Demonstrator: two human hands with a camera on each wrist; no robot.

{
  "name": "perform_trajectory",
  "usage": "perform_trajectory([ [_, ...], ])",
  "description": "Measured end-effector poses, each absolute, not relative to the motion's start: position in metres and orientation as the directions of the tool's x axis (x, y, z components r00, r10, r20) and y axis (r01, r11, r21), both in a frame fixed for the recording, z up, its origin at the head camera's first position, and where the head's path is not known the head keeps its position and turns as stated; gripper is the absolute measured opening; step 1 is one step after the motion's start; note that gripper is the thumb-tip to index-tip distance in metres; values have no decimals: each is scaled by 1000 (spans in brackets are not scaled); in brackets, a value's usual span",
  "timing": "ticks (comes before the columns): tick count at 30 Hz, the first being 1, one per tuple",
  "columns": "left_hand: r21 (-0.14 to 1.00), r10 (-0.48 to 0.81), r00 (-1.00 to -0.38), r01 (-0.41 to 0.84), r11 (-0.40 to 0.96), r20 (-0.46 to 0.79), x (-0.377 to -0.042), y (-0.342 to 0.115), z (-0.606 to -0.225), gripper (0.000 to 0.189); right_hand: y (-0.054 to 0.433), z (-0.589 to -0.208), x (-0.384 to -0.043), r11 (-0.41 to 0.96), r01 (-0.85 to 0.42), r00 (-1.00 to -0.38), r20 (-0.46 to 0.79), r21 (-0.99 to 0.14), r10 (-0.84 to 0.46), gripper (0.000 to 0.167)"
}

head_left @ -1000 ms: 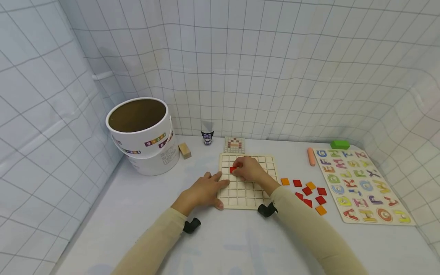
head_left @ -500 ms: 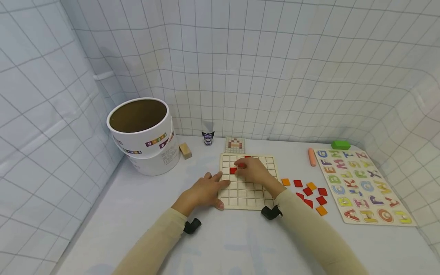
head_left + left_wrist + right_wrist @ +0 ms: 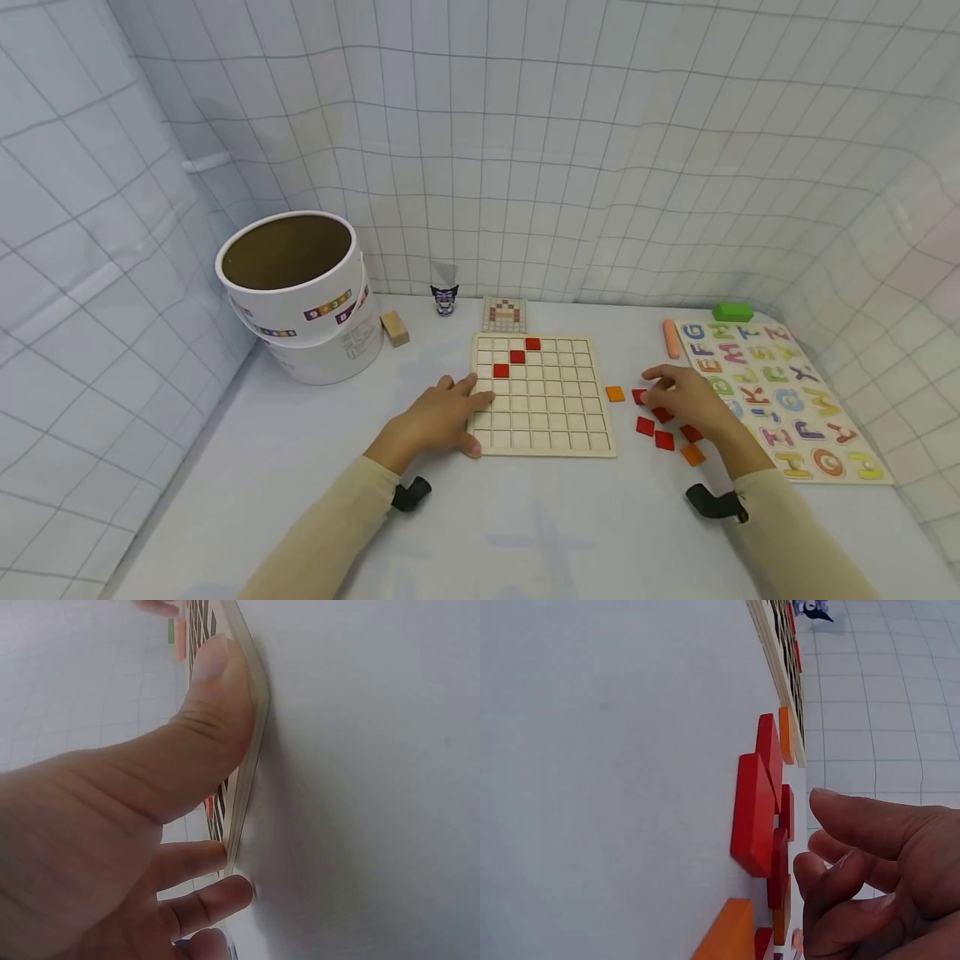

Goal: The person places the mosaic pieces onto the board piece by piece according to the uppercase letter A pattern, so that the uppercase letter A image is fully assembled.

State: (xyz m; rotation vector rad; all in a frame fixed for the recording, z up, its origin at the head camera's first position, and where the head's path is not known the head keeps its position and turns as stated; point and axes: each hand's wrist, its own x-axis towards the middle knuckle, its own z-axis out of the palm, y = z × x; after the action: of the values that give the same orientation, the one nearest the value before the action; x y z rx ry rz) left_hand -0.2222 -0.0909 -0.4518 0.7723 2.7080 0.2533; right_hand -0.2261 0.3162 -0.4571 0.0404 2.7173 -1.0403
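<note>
A pale wooden grid board lies flat on the table. Three red square tiles form a diagonal in its upper cells. My left hand rests on the board's left edge, its thumb over the rim in the left wrist view. To the right of the board, my right hand hovers over loose red tiles, partly hiding some. In the right wrist view its fingers are loosely bent and hold nothing, beside a red tile. An orange tile lies between board and hand.
Behind the board lies a small pattern card. A figurine, a wooden block and a white bucket stand to the left. An alphabet puzzle board, an orange-pink stick and a green block are at the right.
The right hand has left the board and moved right to the loose tiles. A red tile it was handling now lies in the grid, completing a visible diagonal. The left hand has stayed put.
</note>
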Motion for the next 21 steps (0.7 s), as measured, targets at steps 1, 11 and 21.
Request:
perform_trajectory([
  [1, 253, 538, -806, 482, 839, -249, -222, -91, -451, 90, 318, -458, -225, 756, 117, -971, -235, -644, -50, 45],
  [11, 271, 554, -797, 493, 827, -240, -223, -91, -449, 89, 311, -465, -225, 775, 157, -972, -237, -613, 9, 34],
  [21, 262, 527, -815, 468, 844, -240, -221, -91, -451, 91, 312, -464, -233, 560, 151, -972, -224, -814, -63, 36],
])
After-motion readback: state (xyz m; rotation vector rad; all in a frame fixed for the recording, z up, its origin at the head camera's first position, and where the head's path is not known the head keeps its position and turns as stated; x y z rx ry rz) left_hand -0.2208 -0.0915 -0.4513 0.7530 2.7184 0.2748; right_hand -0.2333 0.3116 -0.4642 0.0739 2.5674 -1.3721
